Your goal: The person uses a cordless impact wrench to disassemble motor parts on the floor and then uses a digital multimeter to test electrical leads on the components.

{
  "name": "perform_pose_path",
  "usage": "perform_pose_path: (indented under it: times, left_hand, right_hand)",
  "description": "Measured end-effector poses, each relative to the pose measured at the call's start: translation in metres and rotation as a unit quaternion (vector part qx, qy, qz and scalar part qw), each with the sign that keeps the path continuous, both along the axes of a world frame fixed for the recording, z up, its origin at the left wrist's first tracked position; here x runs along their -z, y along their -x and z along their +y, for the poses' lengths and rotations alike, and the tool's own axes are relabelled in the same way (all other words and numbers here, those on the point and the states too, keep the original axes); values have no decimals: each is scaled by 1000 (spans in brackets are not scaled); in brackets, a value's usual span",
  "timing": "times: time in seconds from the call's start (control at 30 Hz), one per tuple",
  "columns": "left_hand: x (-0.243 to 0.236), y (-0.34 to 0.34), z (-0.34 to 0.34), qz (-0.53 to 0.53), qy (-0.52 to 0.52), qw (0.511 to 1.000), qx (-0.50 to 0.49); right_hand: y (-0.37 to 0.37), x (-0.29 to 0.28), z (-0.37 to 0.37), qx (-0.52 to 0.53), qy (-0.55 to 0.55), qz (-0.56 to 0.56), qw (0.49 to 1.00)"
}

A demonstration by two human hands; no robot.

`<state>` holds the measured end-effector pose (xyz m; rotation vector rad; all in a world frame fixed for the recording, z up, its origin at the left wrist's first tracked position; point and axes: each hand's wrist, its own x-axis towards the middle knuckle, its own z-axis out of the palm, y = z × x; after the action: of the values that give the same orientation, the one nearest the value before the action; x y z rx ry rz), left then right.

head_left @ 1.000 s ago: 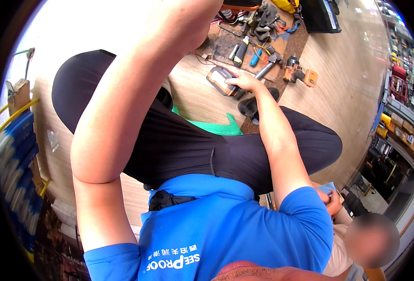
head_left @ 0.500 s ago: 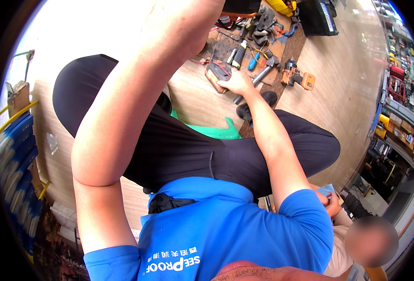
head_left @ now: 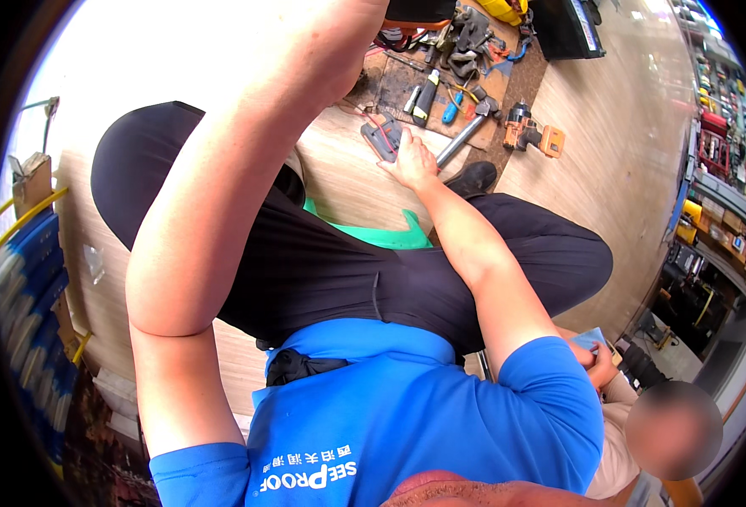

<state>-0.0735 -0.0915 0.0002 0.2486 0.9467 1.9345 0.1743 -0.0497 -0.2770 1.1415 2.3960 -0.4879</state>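
Note:
My right hand (head_left: 413,160) is at the near right corner of a dark grey battery pack (head_left: 381,137). Thumb and forefinger sit on either side of that corner, and a thin red wire crosses the pack. Beside the hand, a metal tube-like handle (head_left: 460,144) slopes up to a dark head. Beyond it lie a black and yellow-green utility knife (head_left: 426,98) and a blue-handled tool (head_left: 452,109). My left forearm (head_left: 246,160) reaches up past the top edge, leaving the left hand out of sight. Part of a black and orange object (head_left: 419,13) shows beside it.
An orange and black cordless drill-type tool (head_left: 522,128) lies on the floor to the right. Dark gloves (head_left: 468,51) and loose tools cover a stained board. A black case (head_left: 563,34) stands at the far right. My crossed legs surround a green plastic piece (head_left: 381,235). Another person sits at lower right.
The battery pack has turned from showing its orange side to its dark grey face. My right hand has shifted slightly left and nearer, with its fingers more stretched.

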Motion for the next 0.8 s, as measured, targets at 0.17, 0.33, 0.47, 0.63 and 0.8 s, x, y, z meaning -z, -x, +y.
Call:
perform_pose_path:
  times: [0.17, 0.33, 0.47, 0.63, 0.8]
  left_hand:
    - [2, -1, -5, 7, 9, 1000, 23]
    - [-5, 2, -17, 38, -1, 999, 23]
    - [1, -3, -7, 18, 3, 999, 33]
    - [4, 0, -6, 19, 0, 998, 63]
    - [-4, -2, -10, 42, 14, 999, 27]
  right_hand:
    - [-9, 13, 2, 6, 28, -13, 999]
    - [-6, 19, 15, 12, 85, 40, 996]
    - [-26, 29, 38, 91, 142, 93, 981]
    - [-29, 33, 35, 91, 139, 103, 981]
    - [-37, 48, 31, 100, 131, 180, 970]
